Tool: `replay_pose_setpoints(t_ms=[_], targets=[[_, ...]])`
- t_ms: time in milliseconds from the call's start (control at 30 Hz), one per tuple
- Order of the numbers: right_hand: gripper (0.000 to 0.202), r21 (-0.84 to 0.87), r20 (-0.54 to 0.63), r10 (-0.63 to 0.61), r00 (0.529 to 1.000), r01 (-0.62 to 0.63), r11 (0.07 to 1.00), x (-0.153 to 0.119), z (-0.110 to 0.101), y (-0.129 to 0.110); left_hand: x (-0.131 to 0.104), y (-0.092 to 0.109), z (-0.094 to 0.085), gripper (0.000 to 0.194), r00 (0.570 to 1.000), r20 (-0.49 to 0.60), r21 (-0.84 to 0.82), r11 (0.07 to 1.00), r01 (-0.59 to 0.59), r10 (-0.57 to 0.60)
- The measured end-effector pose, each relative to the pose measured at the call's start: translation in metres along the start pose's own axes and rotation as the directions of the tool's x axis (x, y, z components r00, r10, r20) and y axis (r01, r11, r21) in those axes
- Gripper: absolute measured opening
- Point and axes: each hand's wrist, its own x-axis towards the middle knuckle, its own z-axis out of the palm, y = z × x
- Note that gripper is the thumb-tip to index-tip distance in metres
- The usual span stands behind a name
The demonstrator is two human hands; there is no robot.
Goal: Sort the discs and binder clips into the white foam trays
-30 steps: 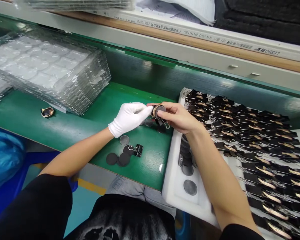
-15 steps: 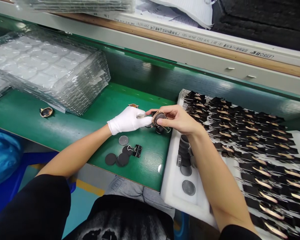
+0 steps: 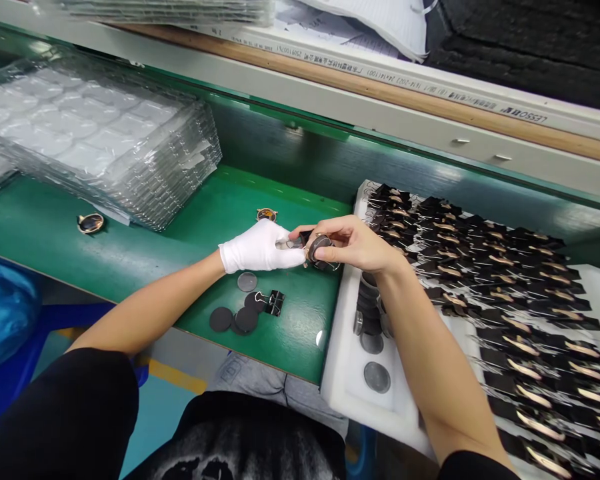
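Right hand (image 3: 353, 241) pinches round piece (image 3: 320, 247) between thumb and fingers; gloved left hand (image 3: 255, 248) meets its left edge, grip unclear; discs (image 3: 247, 320), binder clip (image 3: 276, 303) lie nearer the body.

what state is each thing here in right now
Held round piece: gripped in the right hand
Right hand: bare, closed on that piece
Left hand: white-gloved, at it, grip partly hidden
Black discs: loose, some overlapping
Binder clip: unheld, one handle over a disc
Gray disc: lying flat
Far-left gold-rimmed piece: lying alone
Clear plastic trays: stacked
Clipped pieces: set in rows
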Motion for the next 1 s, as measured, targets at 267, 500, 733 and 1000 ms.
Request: replay_pose_setpoints(t_ms=[267,500,733,1000], targets=[[0.035,-0.117,-0.091,0.009,0.996,-0.02,0.993,-0.006,-0.008,-0.011,0.001,0.003,0.001,0.043,0.968,-0.191,0.173,0.977,-0.127,0.159],[0.035,-0.419,-0.177,0.199,0.964,-0.257,0.871,-0.021,-0.029,-0.025,-0.006,0.004,-0.008,0.049,0.986,-0.028,0.102,0.982,-0.159,0.163],[0.025,-0.557,0.009,0.364,0.931,-0.298,0.775,-0.021,-0.023,-0.039,-0.01,0.002,0.011,0.051,0.953,0.05,0.145,0.942,-0.303,0.299],[0.02,-0.596,0.008,0.384,0.923,-0.304,0.743,-0.021,-0.018,-0.05,-0.011,0.007,0.009,0.051,0.952,0.044,0.142,0.941,-0.306,0.303]])
